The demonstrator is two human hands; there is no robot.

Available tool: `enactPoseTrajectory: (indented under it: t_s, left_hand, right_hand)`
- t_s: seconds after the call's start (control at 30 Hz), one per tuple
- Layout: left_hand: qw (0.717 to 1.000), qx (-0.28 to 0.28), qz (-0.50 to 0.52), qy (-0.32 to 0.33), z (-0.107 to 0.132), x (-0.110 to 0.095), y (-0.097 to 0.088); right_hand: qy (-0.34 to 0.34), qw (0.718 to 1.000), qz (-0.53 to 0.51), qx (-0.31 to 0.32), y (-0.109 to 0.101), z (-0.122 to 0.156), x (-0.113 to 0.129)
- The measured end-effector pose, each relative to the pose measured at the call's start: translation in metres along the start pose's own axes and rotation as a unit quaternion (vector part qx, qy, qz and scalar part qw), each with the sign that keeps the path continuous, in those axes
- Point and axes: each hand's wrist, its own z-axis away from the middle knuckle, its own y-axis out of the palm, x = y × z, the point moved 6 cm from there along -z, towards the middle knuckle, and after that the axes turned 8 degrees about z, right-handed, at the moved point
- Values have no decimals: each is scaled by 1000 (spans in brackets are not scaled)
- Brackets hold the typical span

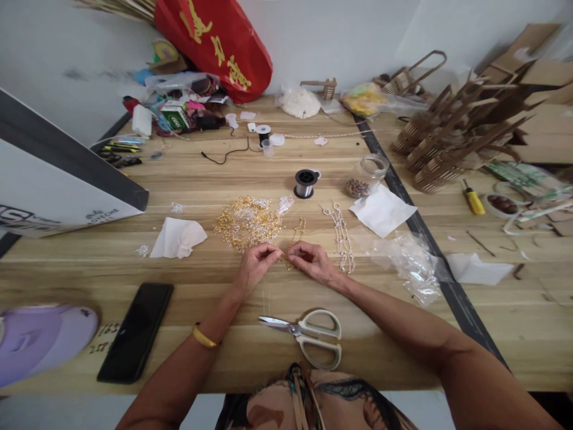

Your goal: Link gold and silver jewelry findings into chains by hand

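My left hand and my right hand meet fingertip to fingertip above the table, each in a pinch. Between them is a thin gold chain, part of it lying beyond my right fingers and a bit hanging below. Exactly where each finger grips it is too small to make out. Just beyond my left hand spreads a tangled pile of gold and silver chains. Right of my right hand lie several silver beaded chains. Open scissors with pale handles rest nearer my body.
A spool of fine wire and a glass jar of beads stand farther back. White paper and clear plastic bags lie rightward. A black phone is at front left. Small woven baskets crowd the right.
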Motion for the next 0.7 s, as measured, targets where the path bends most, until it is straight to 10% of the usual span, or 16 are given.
enactPoseTrajectory:
  t_s: [0.7]
  left_hand:
    - [994,14,103,-41,1,5,0]
  right_hand:
    - [10,999,-35,-24,-3,2,-5]
